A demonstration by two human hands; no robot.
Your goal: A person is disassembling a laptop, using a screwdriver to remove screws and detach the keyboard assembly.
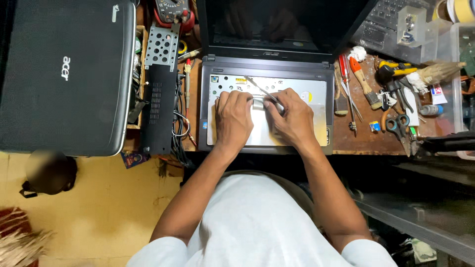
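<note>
Left hand (232,118) presses flat on the opened laptop (267,111); right hand (294,118), beside it, grips a thin metal tool (262,90). Better pry gently, braced.

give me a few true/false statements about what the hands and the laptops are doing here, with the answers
1. Both hands rest on the open laptop where its keyboard has been removed. True.
2. The right hand holds a thin metal tool. True.
3. The left hand grips the scissors. False: the scissors lie on the bench to the right, untouched; the left hand presses a small silver part.
4. The black laptop on the left is open. False: its lid is shut.
5. Screwdrivers lie right of the open laptop. True.
</note>
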